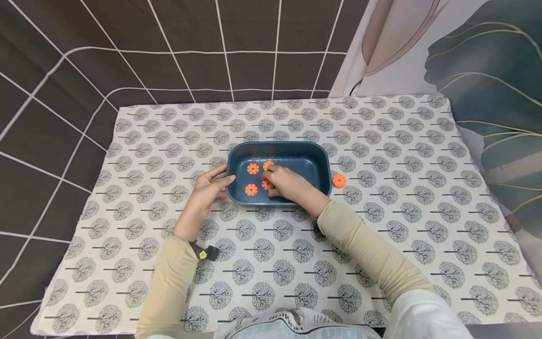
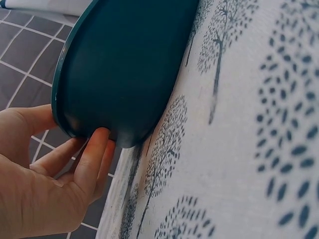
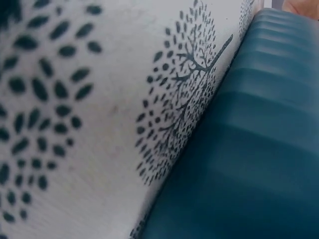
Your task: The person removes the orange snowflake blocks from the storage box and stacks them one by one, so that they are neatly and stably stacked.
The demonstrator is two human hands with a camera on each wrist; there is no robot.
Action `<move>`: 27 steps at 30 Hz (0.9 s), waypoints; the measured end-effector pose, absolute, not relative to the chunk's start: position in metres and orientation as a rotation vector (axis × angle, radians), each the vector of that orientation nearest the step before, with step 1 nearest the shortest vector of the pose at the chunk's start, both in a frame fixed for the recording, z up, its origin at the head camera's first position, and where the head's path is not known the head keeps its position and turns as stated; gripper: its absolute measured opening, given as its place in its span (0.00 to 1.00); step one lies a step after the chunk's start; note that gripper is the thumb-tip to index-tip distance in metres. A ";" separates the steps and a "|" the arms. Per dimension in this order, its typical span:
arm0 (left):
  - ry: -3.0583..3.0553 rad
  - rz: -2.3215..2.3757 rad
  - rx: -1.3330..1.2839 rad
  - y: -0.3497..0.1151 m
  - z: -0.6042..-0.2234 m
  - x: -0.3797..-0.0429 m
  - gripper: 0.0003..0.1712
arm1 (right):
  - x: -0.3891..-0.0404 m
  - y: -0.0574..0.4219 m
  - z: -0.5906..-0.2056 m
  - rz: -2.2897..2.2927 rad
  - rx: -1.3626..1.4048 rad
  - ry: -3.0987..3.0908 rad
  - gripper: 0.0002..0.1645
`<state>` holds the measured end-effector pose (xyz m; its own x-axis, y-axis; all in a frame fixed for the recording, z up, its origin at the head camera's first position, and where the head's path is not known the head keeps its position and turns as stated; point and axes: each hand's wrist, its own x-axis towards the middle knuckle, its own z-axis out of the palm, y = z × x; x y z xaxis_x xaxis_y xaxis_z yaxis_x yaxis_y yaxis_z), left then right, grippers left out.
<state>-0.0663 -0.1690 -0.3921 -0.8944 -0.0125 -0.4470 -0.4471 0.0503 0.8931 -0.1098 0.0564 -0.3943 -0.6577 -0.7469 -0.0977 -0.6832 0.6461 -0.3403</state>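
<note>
Blue box (image 1: 296, 150), long axis crosswise: left hand (image 1: 206, 188) grips its left end; right hand (image 1: 289, 182), nearer the loose disc (image 1: 339, 181) beside the box's right end, pinches an orange disc (image 1: 266, 185) inside.

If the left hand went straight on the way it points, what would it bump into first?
The tub: the fingers of the left hand already seem to touch its outside.

The box (image 1: 292, 157) is dark blue, the discs (image 1: 251, 187) orange, the white cloth (image 1: 271, 239) tree-printed.
</note>
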 end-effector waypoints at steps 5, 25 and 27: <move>2.019 1.908 -0.471 -0.169 -0.391 -0.065 0.35 | -0.110 0.057 -0.393 -0.397 -1.151 2.652 0.11; 2.017 1.908 -0.463 -0.168 -0.391 -0.065 0.34 | -0.115 0.079 -0.389 -0.626 -1.242 2.678 0.23; 2.025 1.908 -0.465 -0.168 -0.391 -0.065 0.34 | -0.117 0.085 -0.388 -0.675 -1.338 2.684 0.21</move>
